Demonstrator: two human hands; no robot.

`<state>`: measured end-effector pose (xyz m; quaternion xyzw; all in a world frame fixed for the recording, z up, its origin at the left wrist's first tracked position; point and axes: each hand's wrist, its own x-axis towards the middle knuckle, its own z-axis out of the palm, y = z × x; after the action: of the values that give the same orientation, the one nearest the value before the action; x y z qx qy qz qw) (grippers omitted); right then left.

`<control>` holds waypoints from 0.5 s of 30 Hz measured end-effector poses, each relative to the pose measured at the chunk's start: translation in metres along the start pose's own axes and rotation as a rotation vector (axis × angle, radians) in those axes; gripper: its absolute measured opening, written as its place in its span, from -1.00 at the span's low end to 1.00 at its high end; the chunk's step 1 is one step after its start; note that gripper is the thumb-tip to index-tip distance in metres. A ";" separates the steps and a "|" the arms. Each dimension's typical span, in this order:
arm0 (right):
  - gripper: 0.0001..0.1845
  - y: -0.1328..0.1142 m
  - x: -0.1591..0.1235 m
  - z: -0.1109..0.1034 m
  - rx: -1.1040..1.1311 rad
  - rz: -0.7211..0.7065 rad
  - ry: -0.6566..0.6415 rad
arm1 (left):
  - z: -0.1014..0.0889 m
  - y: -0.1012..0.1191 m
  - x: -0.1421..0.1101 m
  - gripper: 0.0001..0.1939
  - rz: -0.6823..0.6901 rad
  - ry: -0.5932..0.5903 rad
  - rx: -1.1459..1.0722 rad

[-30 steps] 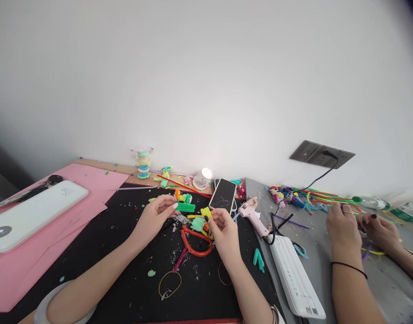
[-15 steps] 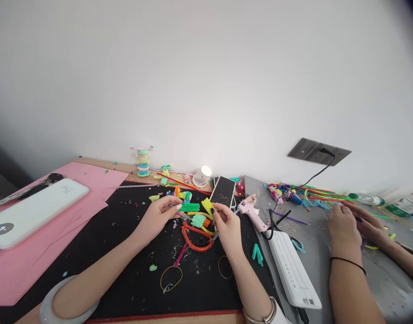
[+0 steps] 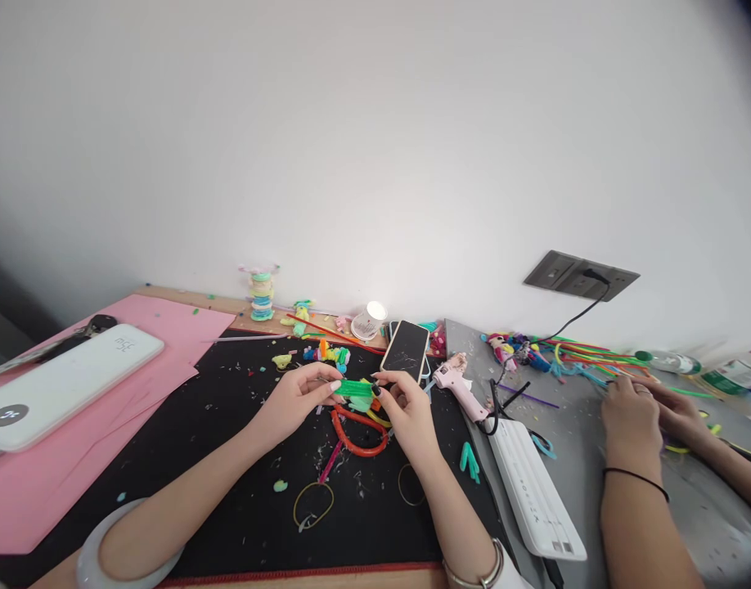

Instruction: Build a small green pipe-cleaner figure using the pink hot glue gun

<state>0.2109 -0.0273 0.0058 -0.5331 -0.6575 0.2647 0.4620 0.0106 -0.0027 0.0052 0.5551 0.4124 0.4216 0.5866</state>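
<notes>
In the head view, my left hand (image 3: 305,388) is closed on the left end of a flat green bundle of fuzzy pipe cleaners (image 3: 354,388). The fingers of my right hand (image 3: 406,405) pinch the bundle's right end. A bit of yellow shows behind it; the rest of the yellow pipe-cleaner bundle is hidden, so I cannot tell whether it is still in my fingers. Just below are a mint-green fuzzy piece (image 3: 360,404) and a red-orange fuzzy loop (image 3: 358,446). A magenta stem (image 3: 330,463) lies below the loop, beside a yellowish ring (image 3: 312,505).
A phone (image 3: 406,348), a white cup (image 3: 369,321) and a pink glue gun (image 3: 461,388) lie behind my hands. At right is a white power bank (image 3: 535,491); another white device (image 3: 74,384) rests on pink paper (image 3: 160,409). A co-worker's hands (image 3: 639,413) work at far right.
My right hand has moved slightly left, from holding the yellow bundle apart to the green bundle's right end. The yellow bundle is now mostly out of sight. My left hand has shifted slightly right.
</notes>
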 end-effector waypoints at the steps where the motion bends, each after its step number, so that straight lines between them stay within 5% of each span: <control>1: -0.78 0.000 -0.001 0.001 0.042 0.018 -0.045 | 0.000 -0.002 0.000 -0.73 0.002 -0.023 -0.005; 5: -0.80 -0.001 -0.004 0.007 0.178 0.085 -0.153 | 0.000 -0.006 0.000 -0.73 0.002 -0.070 -0.013; 15: -0.81 0.000 -0.004 0.006 0.209 0.104 -0.003 | 0.003 0.000 -0.001 -0.60 -0.061 -0.084 -0.068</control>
<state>0.2059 -0.0306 0.0019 -0.5153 -0.5984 0.3560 0.4997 0.0131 -0.0046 0.0056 0.5393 0.3896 0.3935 0.6344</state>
